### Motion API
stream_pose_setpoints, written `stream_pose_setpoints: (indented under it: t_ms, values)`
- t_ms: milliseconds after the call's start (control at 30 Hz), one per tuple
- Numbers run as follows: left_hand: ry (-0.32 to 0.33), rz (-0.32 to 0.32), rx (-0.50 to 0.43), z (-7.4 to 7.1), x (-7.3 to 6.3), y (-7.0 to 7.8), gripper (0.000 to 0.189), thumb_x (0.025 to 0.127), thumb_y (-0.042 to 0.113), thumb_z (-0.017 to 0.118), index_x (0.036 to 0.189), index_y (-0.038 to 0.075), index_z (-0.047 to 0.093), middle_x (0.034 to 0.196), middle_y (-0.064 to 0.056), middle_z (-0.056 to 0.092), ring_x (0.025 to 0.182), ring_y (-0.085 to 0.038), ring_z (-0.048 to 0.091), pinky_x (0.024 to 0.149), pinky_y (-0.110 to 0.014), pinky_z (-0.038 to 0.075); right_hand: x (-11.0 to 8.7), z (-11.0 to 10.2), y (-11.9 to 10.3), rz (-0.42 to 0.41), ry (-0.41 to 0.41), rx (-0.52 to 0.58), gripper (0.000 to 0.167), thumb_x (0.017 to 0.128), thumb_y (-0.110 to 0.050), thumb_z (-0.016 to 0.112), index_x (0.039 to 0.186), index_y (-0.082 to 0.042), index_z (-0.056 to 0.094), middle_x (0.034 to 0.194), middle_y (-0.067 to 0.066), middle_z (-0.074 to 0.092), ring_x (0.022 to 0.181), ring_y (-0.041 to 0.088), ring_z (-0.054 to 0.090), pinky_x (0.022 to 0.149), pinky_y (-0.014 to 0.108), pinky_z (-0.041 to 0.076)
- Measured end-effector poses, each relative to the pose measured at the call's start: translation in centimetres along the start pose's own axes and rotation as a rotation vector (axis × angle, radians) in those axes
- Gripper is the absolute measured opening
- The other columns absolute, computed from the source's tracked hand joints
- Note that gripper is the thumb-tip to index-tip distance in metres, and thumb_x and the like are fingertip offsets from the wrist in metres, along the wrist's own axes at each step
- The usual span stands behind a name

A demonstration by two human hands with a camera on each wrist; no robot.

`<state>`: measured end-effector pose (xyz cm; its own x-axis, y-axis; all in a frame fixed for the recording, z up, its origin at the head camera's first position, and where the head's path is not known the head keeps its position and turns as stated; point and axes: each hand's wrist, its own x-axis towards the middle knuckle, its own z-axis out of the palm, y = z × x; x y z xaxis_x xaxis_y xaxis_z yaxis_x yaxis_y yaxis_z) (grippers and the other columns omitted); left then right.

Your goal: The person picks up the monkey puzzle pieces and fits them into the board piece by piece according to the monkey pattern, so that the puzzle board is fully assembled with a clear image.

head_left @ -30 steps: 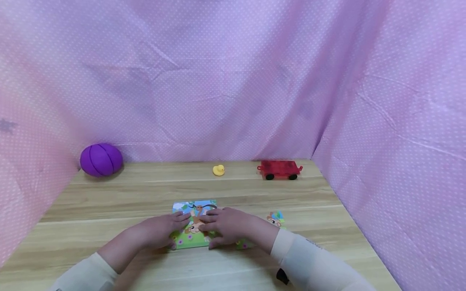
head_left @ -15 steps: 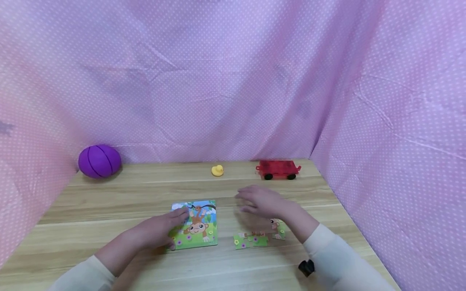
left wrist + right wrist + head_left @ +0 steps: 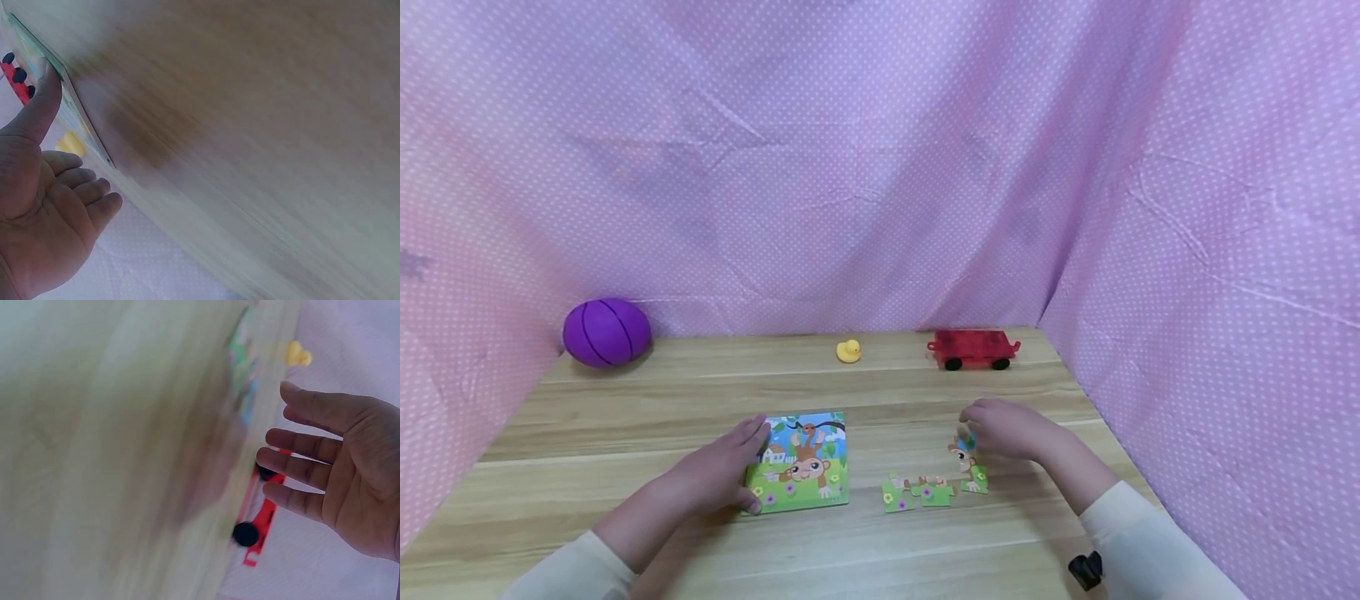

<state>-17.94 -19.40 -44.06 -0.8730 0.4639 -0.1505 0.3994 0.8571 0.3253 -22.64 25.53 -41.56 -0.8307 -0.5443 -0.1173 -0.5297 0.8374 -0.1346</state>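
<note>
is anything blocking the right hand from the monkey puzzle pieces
Nothing visible: the right hand is close beside the monkey puzzle pieces. The yellow toy duck and red toy wagon sit farther back, clear of that gap.

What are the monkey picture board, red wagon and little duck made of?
Monkey picture board: perhaps card or thin wood, smooth-looking; thin, straight-edged, printed. Red wagon: probably smooth plastic, judging by its slightly see-through look. Little duck: rubber or plastic, seemingly smooth, evenly yellow.
</note>
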Motion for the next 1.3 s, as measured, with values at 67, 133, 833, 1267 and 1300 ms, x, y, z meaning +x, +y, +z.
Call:
stream_pose_setpoints:
  t_ms: [67,133,833,1267,1300]
  values:
    - [-0.005,-0.005,0.000,0.0,0.0,-0.2,0.117,0.066,0.048,0.084,0.153,-0.004,0.025,0.162,-0.022,0.016,0.146,-0.044,0.021,0.117,-0.057,0.027,-0.3,0.6,0.6,0.007,0.002,0.001,0.026,0.087,-0.009,0.067,0.113,-0.009,0.068,0.105,0.002,0.066,0.101,0.021,0.063,0.092,0.043,0.053]
    - [-0.007,-0.002,0.001,0.1,-0.1,-0.3,0.116,0.066,0.049,0.083,0.152,-0.004,0.026,0.162,-0.022,0.017,0.147,-0.044,0.021,0.117,-0.057,0.026,-0.5,1.2,1.0,0.002,0.014,0.007,0.023,0.088,-0.008,0.063,0.110,-0.010,0.069,0.104,0.000,0.066,0.099,0.020,0.062,0.091,0.042,0.053]
    - [-0.077,0.023,-0.018,0.2,0.0,-0.9,0.107,0.072,0.054,0.077,0.150,-0.004,0.033,0.160,-0.022,0.022,0.146,-0.043,0.023,0.116,-0.056,0.028,-0.1,2.6,1.4,-0.136,0.140,-0.079,0.009,0.083,-0.013,0.072,0.092,-0.012,0.070,0.088,-0.005,0.059,0.081,0.010,0.052,0.075,0.030,0.053]
    - [-0.072,0.049,-0.003,0.1,0.0,-0.8,0.107,0.070,0.053,0.078,0.149,-0.006,0.034,0.159,-0.024,0.024,0.144,-0.046,0.026,0.115,-0.058,0.030,1.6,2.2,0.3,-0.016,0.023,-0.012,0.026,0.073,-0.027,0.073,0.094,-0.015,0.065,0.092,-0.007,0.054,0.083,0.010,0.049,0.078,0.031,0.050]
    - [-0.073,0.047,-0.002,0.1,0.0,-0.7,0.107,0.070,0.053,0.078,0.149,-0.006,0.034,0.159,-0.024,0.024,0.144,-0.046,0.026,0.115,-0.057,0.030,1.8,2.1,0.1,-0.004,0.016,-0.005,0.027,0.073,-0.028,0.073,0.096,-0.016,0.065,0.092,-0.008,0.055,0.084,0.010,0.050,0.079,0.031,0.050]
